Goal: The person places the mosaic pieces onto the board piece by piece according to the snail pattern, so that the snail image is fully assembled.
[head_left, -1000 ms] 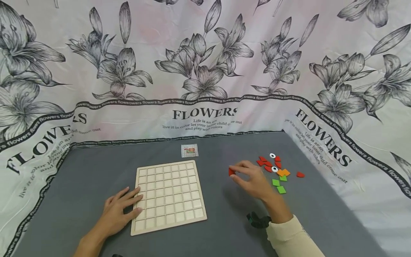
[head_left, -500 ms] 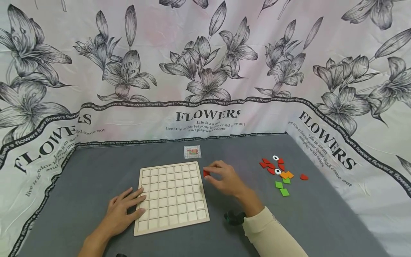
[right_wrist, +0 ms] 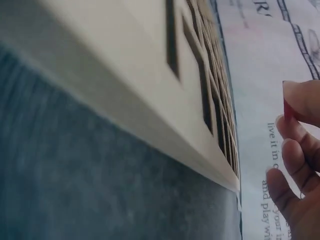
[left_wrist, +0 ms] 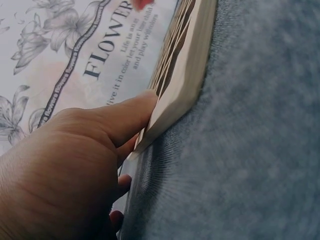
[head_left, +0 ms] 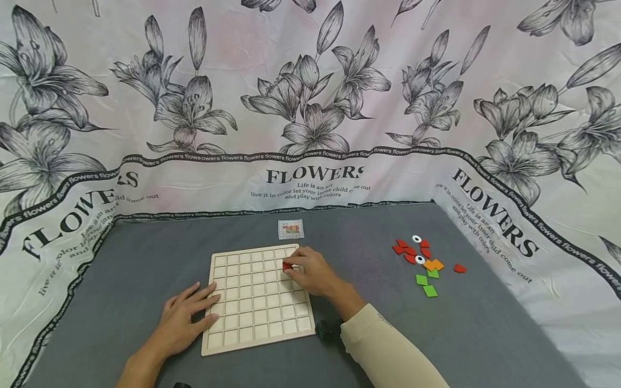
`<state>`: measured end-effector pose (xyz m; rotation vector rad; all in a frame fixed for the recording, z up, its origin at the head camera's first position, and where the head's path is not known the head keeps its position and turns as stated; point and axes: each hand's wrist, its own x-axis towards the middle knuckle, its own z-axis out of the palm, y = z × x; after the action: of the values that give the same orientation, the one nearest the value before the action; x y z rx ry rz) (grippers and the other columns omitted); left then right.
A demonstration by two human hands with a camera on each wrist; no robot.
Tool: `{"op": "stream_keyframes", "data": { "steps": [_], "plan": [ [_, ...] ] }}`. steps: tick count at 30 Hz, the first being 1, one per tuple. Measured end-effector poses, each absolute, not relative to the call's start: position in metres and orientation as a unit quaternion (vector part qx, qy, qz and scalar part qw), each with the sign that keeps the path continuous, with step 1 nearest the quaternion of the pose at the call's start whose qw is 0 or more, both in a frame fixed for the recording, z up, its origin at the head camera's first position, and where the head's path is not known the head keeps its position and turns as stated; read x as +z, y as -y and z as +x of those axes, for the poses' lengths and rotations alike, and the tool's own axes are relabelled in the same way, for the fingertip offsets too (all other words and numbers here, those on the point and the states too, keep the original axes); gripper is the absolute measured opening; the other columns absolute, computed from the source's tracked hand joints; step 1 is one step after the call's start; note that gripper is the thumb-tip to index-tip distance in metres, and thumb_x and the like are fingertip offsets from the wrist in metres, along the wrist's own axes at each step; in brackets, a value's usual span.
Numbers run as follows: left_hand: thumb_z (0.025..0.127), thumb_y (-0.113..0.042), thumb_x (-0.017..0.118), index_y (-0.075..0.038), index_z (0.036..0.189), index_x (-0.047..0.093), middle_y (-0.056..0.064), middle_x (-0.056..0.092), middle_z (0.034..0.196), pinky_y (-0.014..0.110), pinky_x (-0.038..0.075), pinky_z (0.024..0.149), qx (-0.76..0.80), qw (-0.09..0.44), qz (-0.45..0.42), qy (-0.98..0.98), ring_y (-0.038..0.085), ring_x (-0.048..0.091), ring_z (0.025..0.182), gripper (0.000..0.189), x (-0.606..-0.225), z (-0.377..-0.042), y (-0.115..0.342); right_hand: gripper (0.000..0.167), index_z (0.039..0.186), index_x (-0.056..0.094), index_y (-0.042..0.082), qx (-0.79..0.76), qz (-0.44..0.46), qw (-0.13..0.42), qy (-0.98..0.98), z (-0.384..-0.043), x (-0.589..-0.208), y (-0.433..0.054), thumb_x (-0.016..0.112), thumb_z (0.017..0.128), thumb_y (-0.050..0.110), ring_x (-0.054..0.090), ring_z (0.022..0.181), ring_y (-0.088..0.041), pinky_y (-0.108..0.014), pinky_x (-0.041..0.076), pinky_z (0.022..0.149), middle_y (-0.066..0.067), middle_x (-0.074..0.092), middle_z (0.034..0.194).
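Observation:
A wooden grid board [head_left: 259, 303] with square recesses lies on the grey table. My right hand [head_left: 314, 273] is over its upper right part and pinches a red tile [head_left: 287, 267] between thumb and fingers. In the right wrist view the red tile [right_wrist: 288, 111] shows as a thin edge between the fingertips, apart from the board. My left hand [head_left: 181, 318] rests with fairly straight, spread fingers on the board's left edge. The left wrist view shows that thumb [left_wrist: 132, 117] against the board's side [left_wrist: 186, 75].
A small picture card [head_left: 290, 229] lies behind the board. To the right lie several red tiles [head_left: 409, 259], green tiles [head_left: 430, 291], orange tiles [head_left: 433, 264] and two white rings [head_left: 416, 238]. One red piece [head_left: 459, 268] lies apart. A flower-printed cloth [head_left: 310, 178] borders the table.
My right hand has carried the red tile leftward from beside the loose pieces to above the board. The left hand has stayed at the board's left edge.

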<state>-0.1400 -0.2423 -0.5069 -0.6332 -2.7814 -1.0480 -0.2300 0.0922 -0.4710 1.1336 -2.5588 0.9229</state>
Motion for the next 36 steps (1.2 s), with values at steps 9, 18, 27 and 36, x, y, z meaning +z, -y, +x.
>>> {"op": "stream_keyframes", "data": {
  "steps": [9,18,27,36],
  "plan": [
    [0.091,-0.027,0.069,-0.008,0.129,0.064,0.013,0.046,0.144,0.064,0.015,0.096,-0.345,0.058,-0.214,0.912,0.044,0.030,0.133,0.043,-0.507,-0.140,0.244,0.026,0.113,0.071,0.000,0.272,0.371,0.051,0.886,-0.234,-0.475,-0.081,0.069,0.092,0.015,0.056,0.091,-0.021,-0.032,0.048,0.074,-0.007,0.062,0.102],
    [0.093,-0.027,0.067,-0.008,0.131,0.063,0.012,0.045,0.145,0.065,0.015,0.097,-0.341,0.052,-0.213,0.914,0.043,0.029,0.133,0.043,-0.505,-0.140,0.243,0.021,0.109,0.073,0.005,0.222,0.371,0.052,0.900,-0.234,-0.479,-0.074,0.069,0.093,0.016,0.055,0.087,-0.019,-0.029,0.046,0.074,-0.004,0.063,0.098],
    [0.093,-0.028,0.067,-0.008,0.132,0.062,0.012,0.044,0.146,0.065,0.014,0.097,-0.343,0.047,-0.210,0.914,0.042,0.028,0.134,0.044,-0.506,-0.139,0.243,0.020,0.110,0.074,0.005,0.204,0.395,0.049,0.895,-0.237,-0.483,-0.072,0.068,0.092,0.012,0.054,0.082,-0.016,-0.025,0.046,0.070,-0.003,0.060,0.094],
    [0.092,-0.027,0.068,-0.008,0.131,0.063,0.012,0.045,0.145,0.065,0.014,0.097,-0.349,0.048,-0.209,0.912,0.043,0.029,0.133,0.044,-0.505,-0.138,0.241,0.018,0.108,0.074,0.005,0.220,0.387,0.039,0.894,-0.235,-0.481,-0.073,0.066,0.093,0.011,0.056,0.083,-0.016,-0.025,0.047,0.068,-0.004,0.063,0.095]
  ]
}}
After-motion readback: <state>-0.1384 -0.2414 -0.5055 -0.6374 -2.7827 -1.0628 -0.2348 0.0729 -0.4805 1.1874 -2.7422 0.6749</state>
